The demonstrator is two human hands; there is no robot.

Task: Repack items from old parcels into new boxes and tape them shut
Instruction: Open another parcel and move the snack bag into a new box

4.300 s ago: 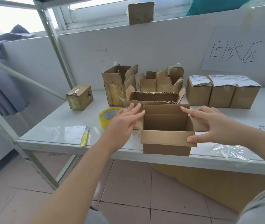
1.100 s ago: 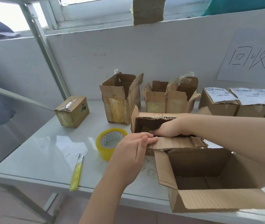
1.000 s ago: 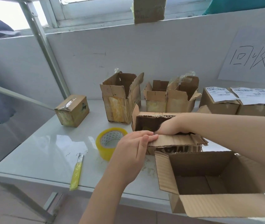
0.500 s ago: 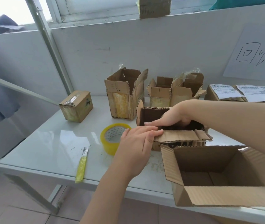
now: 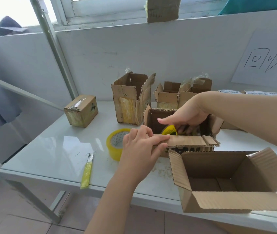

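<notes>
Right grip [image 5: 185, 119] is down inside the old parcel [image 5: 192, 142], fingers curled on a yellow item [image 5: 169, 130]; left grip [image 5: 141, 146] pinches the front flap down. Meanwhile the new box [image 5: 219, 201] sits open and empty at the desk [image 5: 58, 149] edge, tape roll [image 5: 114, 144] untouched, so packing and taping are all left imo.

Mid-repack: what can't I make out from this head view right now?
All in the head view.
1. Yellow item in the old parcel: mostly covered by the right hand and front flap; its kind is unclear.
2. Right hand's grip: fingertips lie in the parcel's shadow, so closure on the item is unclear.
3. Labelled boxes: behind the right forearm; print too small.
4. Wall sign: cut off by the right edge.
</notes>
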